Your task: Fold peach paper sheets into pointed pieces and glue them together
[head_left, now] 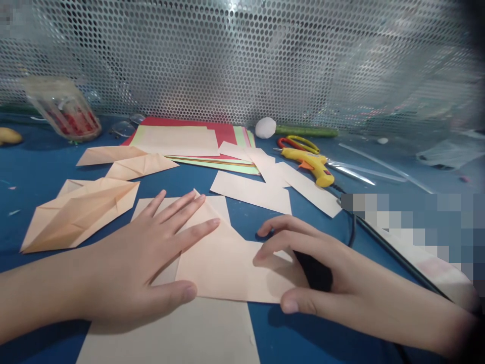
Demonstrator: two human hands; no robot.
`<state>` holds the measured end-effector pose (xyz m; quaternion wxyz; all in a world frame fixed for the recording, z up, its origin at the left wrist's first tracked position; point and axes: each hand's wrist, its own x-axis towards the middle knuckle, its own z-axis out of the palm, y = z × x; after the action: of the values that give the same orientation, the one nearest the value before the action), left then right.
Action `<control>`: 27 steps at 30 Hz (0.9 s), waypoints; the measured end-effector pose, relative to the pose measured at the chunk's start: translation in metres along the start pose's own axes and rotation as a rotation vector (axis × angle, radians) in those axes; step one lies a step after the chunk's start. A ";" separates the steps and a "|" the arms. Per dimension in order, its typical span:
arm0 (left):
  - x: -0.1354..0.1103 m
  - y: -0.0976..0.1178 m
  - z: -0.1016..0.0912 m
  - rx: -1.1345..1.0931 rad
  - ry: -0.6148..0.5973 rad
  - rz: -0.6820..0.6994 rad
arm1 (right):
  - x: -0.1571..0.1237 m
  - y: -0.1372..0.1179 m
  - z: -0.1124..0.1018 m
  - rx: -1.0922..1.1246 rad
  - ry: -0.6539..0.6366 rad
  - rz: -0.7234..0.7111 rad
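A peach sheet of paper (223,268) lies folded on the blue table (38,172) in front of me. My left hand (151,253) lies flat on its left part, fingers stretched out and spread. My right hand (314,273) rests on the right end of the sheet, fingers curled, fingertips and thumb pressing the paper's edge. A larger peach sheet (182,333) lies underneath, reaching the near edge.
Folded peach paper shapes (79,210) lie at left. Loose strips (253,192) and a stack of coloured paper (189,141) sit behind. A yellow glue gun (310,164), scissors (299,144), a white ball (265,127), a plastic jar (64,108) and a mesh wall (242,55) stand farther back.
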<state>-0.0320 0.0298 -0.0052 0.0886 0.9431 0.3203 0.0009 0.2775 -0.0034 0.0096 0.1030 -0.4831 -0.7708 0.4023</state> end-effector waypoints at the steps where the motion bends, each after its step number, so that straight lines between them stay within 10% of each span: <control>1: 0.000 0.001 0.000 0.003 0.007 0.012 | 0.000 0.000 0.001 0.013 0.001 0.018; 10: 0.007 0.005 -0.010 -0.066 -0.011 0.265 | 0.001 -0.001 0.004 0.045 0.066 0.018; 27: 0.004 0.005 0.000 -0.096 0.055 0.341 | 0.003 0.007 0.004 -0.110 0.011 -0.309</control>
<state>-0.0263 0.0284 -0.0048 0.1231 0.9781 0.1579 0.0572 0.2788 -0.0014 0.0013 0.1411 -0.3659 -0.8563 0.3362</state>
